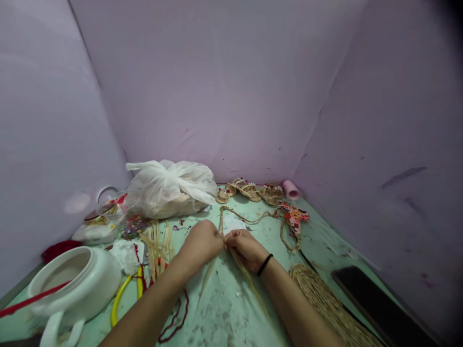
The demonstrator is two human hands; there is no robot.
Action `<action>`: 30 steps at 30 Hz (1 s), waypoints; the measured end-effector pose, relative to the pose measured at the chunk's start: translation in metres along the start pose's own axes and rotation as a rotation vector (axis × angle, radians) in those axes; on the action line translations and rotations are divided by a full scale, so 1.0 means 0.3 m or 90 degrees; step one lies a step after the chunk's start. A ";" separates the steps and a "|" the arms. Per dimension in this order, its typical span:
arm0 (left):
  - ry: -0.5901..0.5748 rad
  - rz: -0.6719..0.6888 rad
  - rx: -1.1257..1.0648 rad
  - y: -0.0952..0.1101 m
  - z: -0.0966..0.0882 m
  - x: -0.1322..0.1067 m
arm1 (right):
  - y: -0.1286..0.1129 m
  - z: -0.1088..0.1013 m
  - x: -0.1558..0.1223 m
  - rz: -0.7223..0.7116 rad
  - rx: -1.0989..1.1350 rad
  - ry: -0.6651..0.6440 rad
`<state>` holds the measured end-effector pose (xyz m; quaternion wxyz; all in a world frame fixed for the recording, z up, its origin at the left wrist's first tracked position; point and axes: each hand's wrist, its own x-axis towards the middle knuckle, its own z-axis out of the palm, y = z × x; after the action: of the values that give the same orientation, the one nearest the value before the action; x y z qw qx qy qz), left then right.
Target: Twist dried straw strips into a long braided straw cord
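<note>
My left hand [207, 239] and my right hand [246, 248] meet over the middle of the table, their fingertips closed on a braided straw cord [222, 219]. From the fingers the finished cord runs away from me, bends, and trails right in a loop toward a patterned red cloth piece [294, 215]. Loose straw strands [249, 279] hang from my hands toward me, on both sides. Exactly how the strands cross between the fingertips is hidden. A black band circles my right wrist.
Left stand a white teapot-like pot [97, 274], yellow-handled pliers [119, 299], cut straw strips [159, 246] and a tied plastic bag [173, 185]. Small straw slippers [249, 189] and a pink thread spool [291, 190] sit at the back. Right lie a woven straw piece [325, 303] and a dark phone-like slab [376, 303].
</note>
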<state>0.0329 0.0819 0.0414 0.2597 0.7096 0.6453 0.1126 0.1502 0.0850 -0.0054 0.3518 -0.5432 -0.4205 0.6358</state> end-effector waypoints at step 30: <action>-0.111 -0.189 -0.374 -0.013 0.059 0.053 | -0.063 0.001 -0.041 -0.140 -0.621 0.197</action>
<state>0.0405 0.0937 0.0216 0.5211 0.5094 0.6569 0.1935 0.1519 0.0814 0.0168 0.1803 -0.6843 -0.6653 0.2377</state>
